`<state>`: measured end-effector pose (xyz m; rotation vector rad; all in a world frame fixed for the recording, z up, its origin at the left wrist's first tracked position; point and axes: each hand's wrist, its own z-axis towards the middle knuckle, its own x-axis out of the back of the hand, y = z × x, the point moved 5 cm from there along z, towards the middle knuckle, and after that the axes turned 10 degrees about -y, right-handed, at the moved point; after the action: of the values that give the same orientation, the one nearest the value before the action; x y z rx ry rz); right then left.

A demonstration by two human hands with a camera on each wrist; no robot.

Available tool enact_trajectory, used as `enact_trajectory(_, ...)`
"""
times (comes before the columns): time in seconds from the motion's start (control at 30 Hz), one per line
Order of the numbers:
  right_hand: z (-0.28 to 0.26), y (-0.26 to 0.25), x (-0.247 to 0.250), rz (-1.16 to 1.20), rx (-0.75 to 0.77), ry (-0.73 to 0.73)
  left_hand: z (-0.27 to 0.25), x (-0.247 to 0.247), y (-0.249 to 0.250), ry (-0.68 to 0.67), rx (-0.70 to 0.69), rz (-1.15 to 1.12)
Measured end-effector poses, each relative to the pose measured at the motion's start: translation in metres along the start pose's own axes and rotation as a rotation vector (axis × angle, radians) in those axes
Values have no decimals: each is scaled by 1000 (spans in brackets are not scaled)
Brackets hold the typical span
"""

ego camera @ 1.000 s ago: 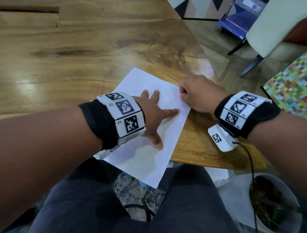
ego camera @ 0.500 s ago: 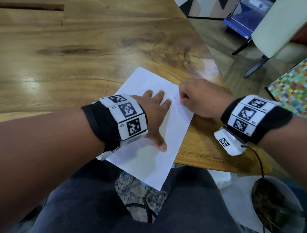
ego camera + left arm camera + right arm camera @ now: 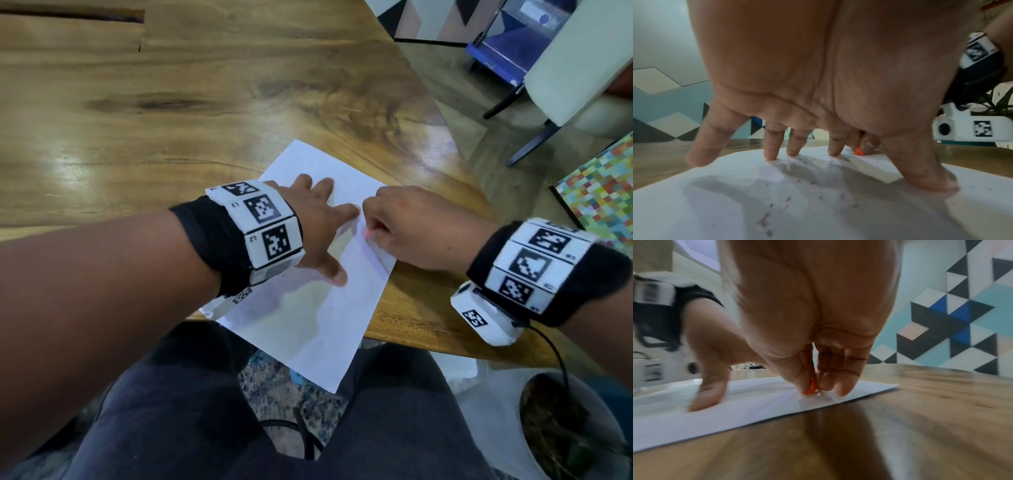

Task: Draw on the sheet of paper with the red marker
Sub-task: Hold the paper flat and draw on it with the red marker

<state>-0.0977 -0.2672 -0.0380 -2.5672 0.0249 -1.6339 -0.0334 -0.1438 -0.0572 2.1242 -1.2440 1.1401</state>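
Note:
A white sheet of paper [image 3: 308, 329] lies slantwise on the wooden table [image 3: 171, 120], its near corner hanging over the edge. My left hand [image 3: 322, 219] presses flat on it with spread, straight fingers [image 3: 772, 146]. My right hand [image 3: 380, 226] sits at the sheet's right side, fingers curled and pinching the red marker [image 3: 367, 234]. Only the marker's red end shows, down at the paper [image 3: 735, 410] between thumb and fingers [image 3: 811, 387]; it also peeks out behind my left index finger as the red marker [image 3: 858, 151]. No red line is visible on the sheet.
The table's near edge [image 3: 428, 339] runs just under my right wrist. A potted plant [image 3: 565, 428] stands on the floor at lower right, with a cable running to it. A chair [image 3: 565, 68] and a colourful mat [image 3: 603, 202] lie beyond the table's right side.
My right hand with the marker has slid along the sheet's right side toward me, ending close to my left index fingertip. The left hand stays flat on the paper.

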Motion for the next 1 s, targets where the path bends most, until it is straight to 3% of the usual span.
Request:
enact_trajectory(0.23, 52, 35, 26, 16, -145, 90, 1, 2, -3, 10, 32, 25)
enact_trajectory(0.5, -3, -5, -2, -24, 57, -1, 3, 5, -7, -2, 64, 25)
enact_trajectory(0.83, 68, 28, 30, -43, -91, 93, 5, 1, -11, -19, 96, -10)
enact_trajectory(1.0, 34, 15, 21, -55, -51, 56, 5, -1, -12, -19, 101, -44)
